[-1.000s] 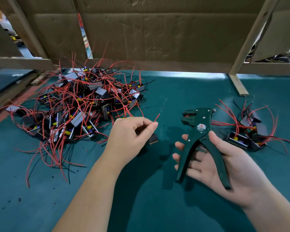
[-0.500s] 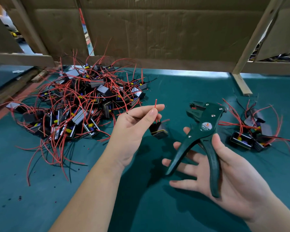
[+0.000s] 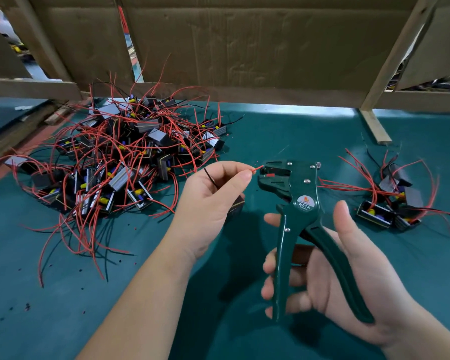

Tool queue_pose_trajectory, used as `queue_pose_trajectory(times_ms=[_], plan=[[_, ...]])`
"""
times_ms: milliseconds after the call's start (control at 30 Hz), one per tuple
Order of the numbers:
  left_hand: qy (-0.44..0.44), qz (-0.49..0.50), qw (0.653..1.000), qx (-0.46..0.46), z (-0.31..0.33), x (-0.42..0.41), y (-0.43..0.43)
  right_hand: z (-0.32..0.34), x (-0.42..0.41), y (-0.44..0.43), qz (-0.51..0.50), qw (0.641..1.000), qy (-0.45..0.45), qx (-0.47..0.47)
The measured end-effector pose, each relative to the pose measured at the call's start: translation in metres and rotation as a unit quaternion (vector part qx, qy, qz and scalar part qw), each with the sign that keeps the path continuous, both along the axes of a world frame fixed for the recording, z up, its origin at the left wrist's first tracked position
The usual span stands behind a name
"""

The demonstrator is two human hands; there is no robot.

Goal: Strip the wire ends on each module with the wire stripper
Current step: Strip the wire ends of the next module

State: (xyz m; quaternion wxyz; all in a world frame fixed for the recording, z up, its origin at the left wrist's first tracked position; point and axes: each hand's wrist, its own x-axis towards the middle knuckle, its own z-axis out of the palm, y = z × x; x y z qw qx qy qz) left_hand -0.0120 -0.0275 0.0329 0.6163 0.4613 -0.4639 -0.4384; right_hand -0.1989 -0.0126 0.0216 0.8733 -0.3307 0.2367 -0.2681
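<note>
My left hand [image 3: 213, 201] pinches a red wire end [image 3: 257, 168] between thumb and forefinger, and a black wire loops over the same hand. The wire's black module [image 3: 238, 203] hangs mostly hidden behind my palm. My right hand [image 3: 330, 276] grips the dark green wire stripper [image 3: 300, 201] by its handles, upright, jaws pointing left. The red wire tip sits right at the open jaws. A big pile of modules [image 3: 115, 165] with red and black wires lies at the left.
A smaller group of modules [image 3: 392, 203] with red wires lies on the green mat [image 3: 63, 320] at the right. Cardboard panels [image 3: 244, 48] on wooden rails wall off the back. Small bits of stripped insulation dot the mat at the lower left.
My right hand has raised the stripper upright and closed its fingers round the handles. My left hand has brought the red wire end right, up to the jaws.
</note>
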Motion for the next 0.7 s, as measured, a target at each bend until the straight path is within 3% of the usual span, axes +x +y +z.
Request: queue_pose_trajectory(times_ms=[167,367,700], plan=[[-0.023,-0.004,1.000,-0.014,0.0009,-0.0005,0.0017,0.0011,-0.0003,0.0027,0.023,0.999,-0.026,-0.019],[-0.046,0.003,0.999,-0.028,0.0009,0.0008,0.0015,0.0034,0.0013,0.0056,0.003,0.999,0.032,-0.033],[-0.095,0.012,0.994,-0.057,-0.0023,0.0044,-0.0013,0.0051,0.0028,0.0066,0.007,0.998,0.040,-0.040]])
